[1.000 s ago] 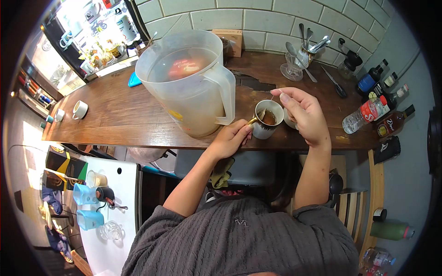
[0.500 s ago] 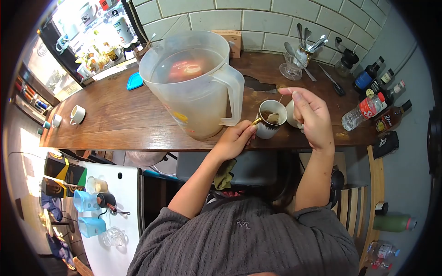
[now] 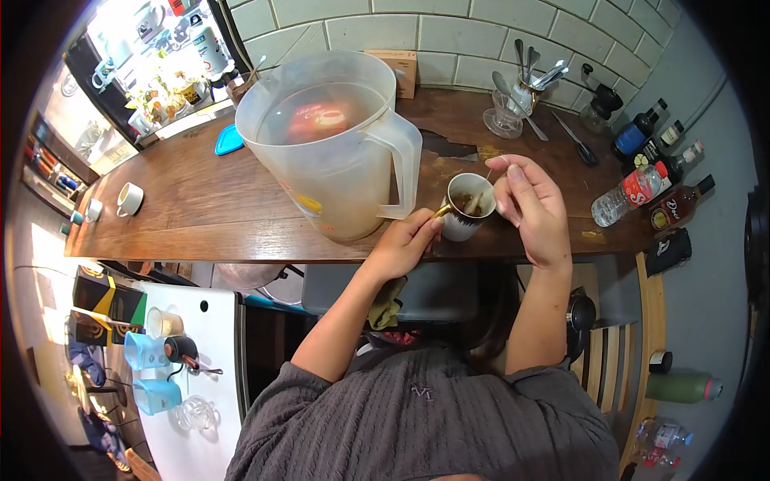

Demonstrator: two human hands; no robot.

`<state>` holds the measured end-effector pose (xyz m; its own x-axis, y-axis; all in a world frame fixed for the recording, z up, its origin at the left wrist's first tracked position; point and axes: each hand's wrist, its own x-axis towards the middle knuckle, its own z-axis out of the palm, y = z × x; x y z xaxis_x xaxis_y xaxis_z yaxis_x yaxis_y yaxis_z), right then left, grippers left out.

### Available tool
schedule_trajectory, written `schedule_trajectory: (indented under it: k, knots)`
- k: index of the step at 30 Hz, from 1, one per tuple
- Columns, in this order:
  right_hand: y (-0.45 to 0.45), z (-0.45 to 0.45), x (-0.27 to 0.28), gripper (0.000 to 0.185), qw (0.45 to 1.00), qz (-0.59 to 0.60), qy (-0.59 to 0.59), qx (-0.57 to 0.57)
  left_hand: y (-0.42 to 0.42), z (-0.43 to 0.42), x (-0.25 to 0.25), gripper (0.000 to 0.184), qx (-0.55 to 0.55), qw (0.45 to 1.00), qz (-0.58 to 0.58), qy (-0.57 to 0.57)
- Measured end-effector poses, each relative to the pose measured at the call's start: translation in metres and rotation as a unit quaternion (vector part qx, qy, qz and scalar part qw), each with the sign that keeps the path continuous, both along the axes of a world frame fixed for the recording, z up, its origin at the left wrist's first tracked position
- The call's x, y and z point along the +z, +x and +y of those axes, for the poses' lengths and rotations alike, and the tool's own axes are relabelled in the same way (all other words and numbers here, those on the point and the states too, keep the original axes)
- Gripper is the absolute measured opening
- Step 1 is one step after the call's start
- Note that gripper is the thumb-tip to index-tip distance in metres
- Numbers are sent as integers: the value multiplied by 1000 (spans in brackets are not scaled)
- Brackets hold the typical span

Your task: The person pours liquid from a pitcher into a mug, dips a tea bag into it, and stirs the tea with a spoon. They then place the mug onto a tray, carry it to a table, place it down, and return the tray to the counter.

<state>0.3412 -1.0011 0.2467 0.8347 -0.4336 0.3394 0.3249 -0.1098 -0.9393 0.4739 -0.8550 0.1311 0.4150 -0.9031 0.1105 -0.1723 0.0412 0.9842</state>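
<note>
A white mug (image 3: 459,230) with a dark pattern and a gold handle stands near the front edge of the wooden counter. My left hand (image 3: 407,242) is closed on that handle. Inside the mug is brown liquid with a tea bag (image 3: 473,205) in it. Above and right of the rim, my right hand (image 3: 532,207) pinches the thin tea bag string between thumb and fingertips, its other fingers loosely curled. Left of the mug sits a large translucent pitcher (image 3: 321,180) holding liquid and something reddish, its handle close to my left hand.
Spoons stand in a holder (image 3: 523,98) beside a glass cup (image 3: 503,120) at the back. A knife (image 3: 579,143) and several bottles, including a plastic water bottle (image 3: 626,196), occupy the right. A blue lid (image 3: 229,140) and white cup (image 3: 131,199) lie left.
My right hand has shifted slightly left and its fingers have spread a little. The tea bag has changed its tilt inside the mug. My left hand keeps its grip on the handle.
</note>
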Motion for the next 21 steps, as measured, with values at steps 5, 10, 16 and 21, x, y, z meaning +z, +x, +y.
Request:
schedule_trajectory:
  k: [5,10,16,21]
  knots:
    - [6,-1,-1,29,999,15,47,-14,0,-1,-1,26,6,1000,18,5]
    - [4,2,15,29,997,-50,58,10,-1,-1,-1,27,10,1000,9,2]
    - [11,-4,-3,30,996,33,72,32,-3,-3,-7,26,27,998,46,-29]
    - [11,-11,23,29,997,-49,47,31,-6,1,5,26,31,998,53,-1]
